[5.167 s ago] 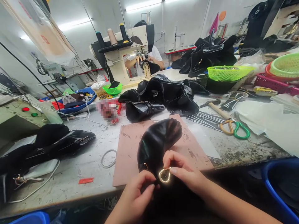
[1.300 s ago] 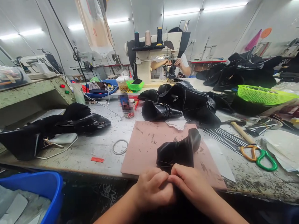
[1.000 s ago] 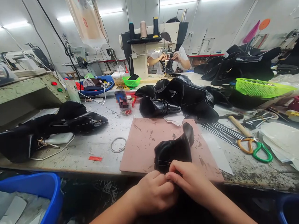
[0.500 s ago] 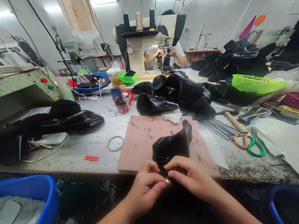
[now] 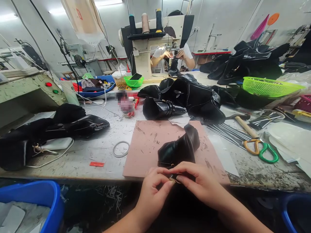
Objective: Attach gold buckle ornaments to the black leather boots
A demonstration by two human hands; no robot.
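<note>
A black leather boot upper (image 5: 178, 149) lies on the pink board at the front edge of the table, its shaft bent up toward the far right. At its near end my left hand (image 5: 155, 187) and my right hand (image 5: 195, 179) meet, both closed. Between thumbs and fingertips they pinch a small gold-coloured buckle (image 5: 175, 181) on a dark strap. The fingers partly cover the buckle and the strap. Under both hands the near part of the work is lost in dark shadow.
Behind the pink board (image 5: 143, 145) lie more black boot uppers (image 5: 194, 97). Scissors (image 5: 259, 149) and a hammer (image 5: 246, 127) are on the right. A grey ring (image 5: 120, 149) and a red strip (image 5: 97, 164) lie left. Opposite, a person works at a sewing machine (image 5: 143, 58).
My left fingers have shifted up and closer to the right fingertips. The buckle has turned and now shows as a thin curved edge. The boot upper has tipped slightly, showing more shiny leather.
</note>
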